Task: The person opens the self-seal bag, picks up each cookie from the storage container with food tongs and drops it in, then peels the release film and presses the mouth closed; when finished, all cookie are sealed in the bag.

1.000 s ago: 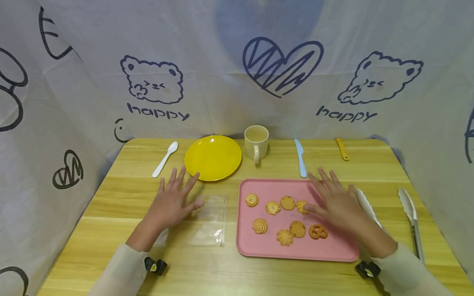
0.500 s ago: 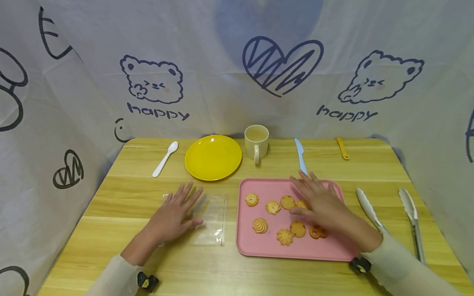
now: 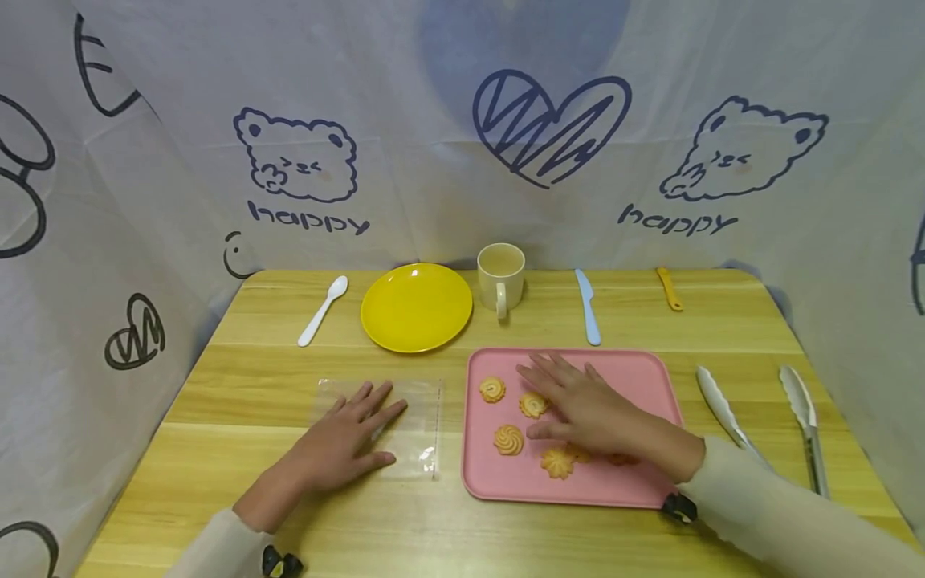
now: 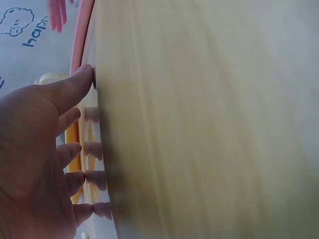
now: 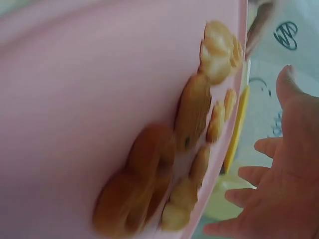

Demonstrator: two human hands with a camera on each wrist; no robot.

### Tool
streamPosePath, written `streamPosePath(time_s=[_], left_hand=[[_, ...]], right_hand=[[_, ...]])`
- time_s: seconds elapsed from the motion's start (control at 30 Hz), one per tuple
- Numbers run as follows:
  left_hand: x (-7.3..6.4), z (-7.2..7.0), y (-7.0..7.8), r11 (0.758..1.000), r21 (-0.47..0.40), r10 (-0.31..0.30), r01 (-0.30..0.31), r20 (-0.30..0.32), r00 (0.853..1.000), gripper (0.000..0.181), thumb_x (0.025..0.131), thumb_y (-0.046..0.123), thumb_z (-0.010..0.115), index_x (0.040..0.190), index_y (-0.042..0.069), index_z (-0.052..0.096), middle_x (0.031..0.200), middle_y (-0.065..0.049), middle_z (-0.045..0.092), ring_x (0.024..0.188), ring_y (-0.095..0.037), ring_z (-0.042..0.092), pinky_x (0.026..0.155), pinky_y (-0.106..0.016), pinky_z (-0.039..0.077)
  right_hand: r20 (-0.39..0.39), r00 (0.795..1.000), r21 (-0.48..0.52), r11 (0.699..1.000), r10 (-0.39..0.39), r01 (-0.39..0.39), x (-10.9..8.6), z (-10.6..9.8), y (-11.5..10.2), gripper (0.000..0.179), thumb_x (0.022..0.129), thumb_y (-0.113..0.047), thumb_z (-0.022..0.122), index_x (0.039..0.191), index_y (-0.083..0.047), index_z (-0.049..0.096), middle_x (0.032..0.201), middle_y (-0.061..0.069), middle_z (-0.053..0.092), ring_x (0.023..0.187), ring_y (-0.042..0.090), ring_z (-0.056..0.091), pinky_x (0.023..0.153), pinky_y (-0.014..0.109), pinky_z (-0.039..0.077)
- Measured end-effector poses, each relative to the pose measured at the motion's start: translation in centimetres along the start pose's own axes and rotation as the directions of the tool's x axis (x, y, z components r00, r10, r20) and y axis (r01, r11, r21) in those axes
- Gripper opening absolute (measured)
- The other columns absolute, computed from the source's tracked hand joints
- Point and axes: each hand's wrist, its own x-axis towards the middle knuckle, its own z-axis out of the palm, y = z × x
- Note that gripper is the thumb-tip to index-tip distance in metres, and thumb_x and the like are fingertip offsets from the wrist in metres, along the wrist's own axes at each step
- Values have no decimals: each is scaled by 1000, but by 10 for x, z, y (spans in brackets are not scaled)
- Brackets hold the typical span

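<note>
Pink and shallow, the rectangular tray point(image 3: 629, 369) lay on the wood-grain worktop point(image 3: 405, 530) and bore cookies of several kinds. Near its left edge were a scalloped cookie point(image 3: 492, 390) and a spiral-swirled cookie point(image 3: 509, 440); toward its near edge was a flower-shaped cookie point(image 3: 557, 462). The right wrist view showed a pretzel cookie point(image 5: 134, 184) and a chip-dotted round cookie point(image 5: 193, 112) on the tray too.

Over the tray stretched the right hand point(image 3: 588, 409), palm down, its fingers spread and holding nothing; it hid some of the cookies from the head view. Just left of the tray, a clear plastic bag point(image 3: 419, 433) lay flat, and the left hand point(image 3: 340, 449) reached across it with fingers spread, gripping nothing. In the left wrist view those fingers came close to their own reflections; I could not tell whether each one touched.

Beyond the tray's far left corner sat a yellow plate point(image 3: 416, 308), and farther out that way a white spoon point(image 3: 322, 311). Behind the tray's far edge stood a cream mug point(image 3: 501, 277) and lay a light-blue knife point(image 3: 588, 309). To the tray's right were tongs point(image 3: 804, 413), arms spread.
</note>
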Motion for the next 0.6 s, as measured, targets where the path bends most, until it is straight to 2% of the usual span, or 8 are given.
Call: streamPosePath(time_s=[0.1, 0.2, 0.43, 0.6], left_hand=[[3, 1, 1, 1000, 2, -4, 4, 15, 1000, 75, 99, 58, 61, 163, 28, 34, 172, -10, 18, 156, -41, 17, 121, -69, 22], [6, 0, 2, 1000, 10, -7, 7, 23, 1000, 74, 99, 57, 61, 162, 29, 35, 172, -10, 19, 157, -40, 17, 121, -69, 23], [16, -3, 6, 1000, 30, -3, 2, 51, 999, 73, 100, 56, 60, 162, 27, 35, 172, -11, 19, 157, -41, 17, 120, -69, 23], [23, -4, 8, 999, 38, 8, -11, 58, 998, 73, 101, 56, 59, 162, 26, 35, 172, -10, 17, 157, -40, 15, 121, -69, 22]], right_hand=[[54, 998, 40, 999, -28, 26, 8, 4, -7, 87, 95, -65, 62, 165, -29, 26, 173, 4, 16, 159, 32, 11, 121, 73, 11], [76, 995, 57, 996, -68, 64, 16, 7, -14, 86, 95, -66, 60, 164, -27, 29, 172, 4, 18, 159, 33, 13, 121, 72, 12], [144, 979, -1, 990, -142, 143, 33, 11, -32, 87, 94, -73, 54, 164, -26, 31, 172, 1, 20, 158, 35, 13, 121, 73, 14], [197, 965, -50, 981, -172, 185, 44, 14, -41, 84, 96, -69, 55, 164, -27, 29, 173, 0, 17, 157, 42, 10, 119, 75, 14]])
